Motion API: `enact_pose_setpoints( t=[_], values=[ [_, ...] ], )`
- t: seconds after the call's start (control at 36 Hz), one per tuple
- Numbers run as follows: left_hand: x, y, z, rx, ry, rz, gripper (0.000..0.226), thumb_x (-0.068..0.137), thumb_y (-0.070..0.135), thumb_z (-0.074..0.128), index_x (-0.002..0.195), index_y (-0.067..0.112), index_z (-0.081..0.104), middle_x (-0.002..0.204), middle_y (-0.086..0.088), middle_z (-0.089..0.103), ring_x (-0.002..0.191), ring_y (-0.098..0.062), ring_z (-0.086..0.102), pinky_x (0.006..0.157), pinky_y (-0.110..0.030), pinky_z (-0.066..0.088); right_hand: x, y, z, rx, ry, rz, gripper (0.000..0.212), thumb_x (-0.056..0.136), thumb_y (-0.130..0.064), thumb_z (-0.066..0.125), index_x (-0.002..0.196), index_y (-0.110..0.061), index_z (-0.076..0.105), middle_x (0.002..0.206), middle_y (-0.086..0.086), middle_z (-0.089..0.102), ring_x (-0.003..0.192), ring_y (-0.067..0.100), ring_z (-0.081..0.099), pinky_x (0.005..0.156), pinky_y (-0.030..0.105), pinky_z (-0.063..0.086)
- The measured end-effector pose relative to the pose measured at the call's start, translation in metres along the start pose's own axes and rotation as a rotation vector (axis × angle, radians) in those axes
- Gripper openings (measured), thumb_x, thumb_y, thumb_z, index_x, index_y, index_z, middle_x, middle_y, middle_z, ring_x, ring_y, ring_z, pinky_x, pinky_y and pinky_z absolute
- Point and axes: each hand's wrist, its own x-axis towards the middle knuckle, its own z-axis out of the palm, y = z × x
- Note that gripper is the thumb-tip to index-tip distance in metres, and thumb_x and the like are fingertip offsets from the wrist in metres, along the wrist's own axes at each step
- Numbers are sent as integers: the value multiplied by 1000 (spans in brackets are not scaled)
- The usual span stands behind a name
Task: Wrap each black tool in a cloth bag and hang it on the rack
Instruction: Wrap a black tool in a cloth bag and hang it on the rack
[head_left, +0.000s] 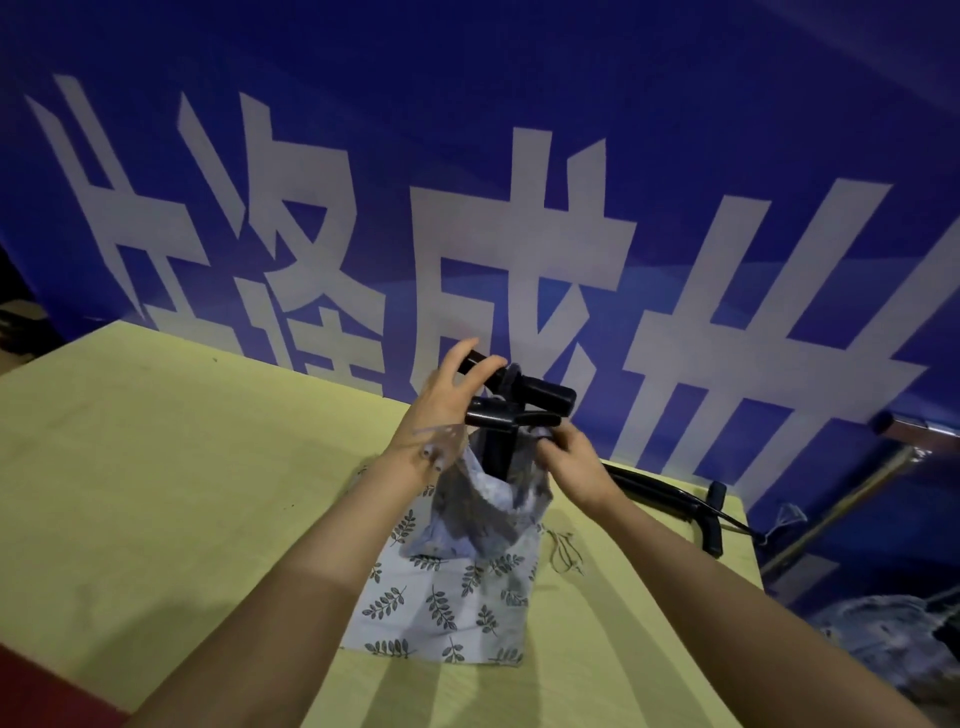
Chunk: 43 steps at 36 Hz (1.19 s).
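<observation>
A black tool (524, 402) with a T-shaped handle stands upright, its lower part inside a white cloth bag (457, 577) printed with dark leaves. The bag lies on the yellow table (171, 499) with its mouth pulled up around the tool. My left hand (447, 395) holds the tool's handle from the left, fingers curved over it. My right hand (569, 467) pinches the bag's rim just below the handle. A second black tool (670, 501) lies on the table to the right.
A blue banner (467, 182) with large white characters hangs right behind the table. A thin cord (566, 553) lies beside the bag. Another patterned cloth bundle (893, 639) sits low at the far right, past the table edge, near a metal frame (852, 493).
</observation>
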Motion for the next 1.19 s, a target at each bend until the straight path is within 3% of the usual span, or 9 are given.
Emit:
enact_pose_setpoints(
  t=[0.08,0.14,0.25,0.47,0.61,0.81,0.92,1.03,1.19],
  values=[
    [0,2,1,-37,11,-19,65,85,2,62,133,40,38,151,20,6,127,-25,42,104,-45,44,3,2,-10,-97,125,-11,24,94,-3,44,104,-19,59,97,10,67,90,29,64,79,45,56],
    [0,7,-1,-8,-21,-48,77,78,-13,61,137,33,39,154,15,3,127,-23,44,98,-37,48,8,7,-14,-128,181,14,20,94,-7,48,97,-22,61,89,10,67,81,31,66,70,54,56],
    [2,2,-1,-85,-45,-19,78,78,-20,56,134,32,44,153,22,6,139,-18,28,110,-30,37,9,-4,-25,-240,294,-5,16,96,-6,46,99,-7,62,77,6,61,56,13,52,48,26,43],
    [-6,7,-2,55,35,3,81,79,-12,61,140,36,38,155,14,10,131,-20,33,107,-38,41,6,-14,-47,-326,289,-14,23,96,-26,52,76,-14,54,71,4,59,63,19,55,58,32,44],
    [-8,27,-5,56,31,-47,77,80,-13,55,142,31,38,157,8,11,135,-23,33,98,-37,47,2,-25,-47,19,274,33,37,98,-27,49,63,-14,49,60,1,48,57,12,43,55,24,37],
    [-9,36,-7,230,170,44,51,88,1,47,133,25,52,150,5,36,138,-30,20,109,-42,18,2,-40,-62,273,284,62,36,93,-13,54,60,-12,41,57,5,40,55,18,38,57,29,35],
    [-5,42,-12,110,162,90,36,89,14,43,118,13,63,133,1,56,141,-20,28,110,-30,9,1,-45,-68,174,249,25,23,88,-3,56,68,-9,47,64,5,47,61,17,45,58,24,41],
    [0,54,-10,214,85,116,23,98,26,40,92,14,59,95,3,59,98,-16,47,98,-35,33,2,-55,-75,-23,195,-85,18,86,3,55,72,-8,53,65,3,52,62,18,49,64,33,46],
    [3,63,-3,273,66,150,28,100,26,38,93,11,61,95,-1,60,92,-16,39,88,-30,32,4,-67,-79,-396,318,-343,19,92,-1,51,103,-11,62,83,-2,51,65,5,48,60,12,38]
  ],
)
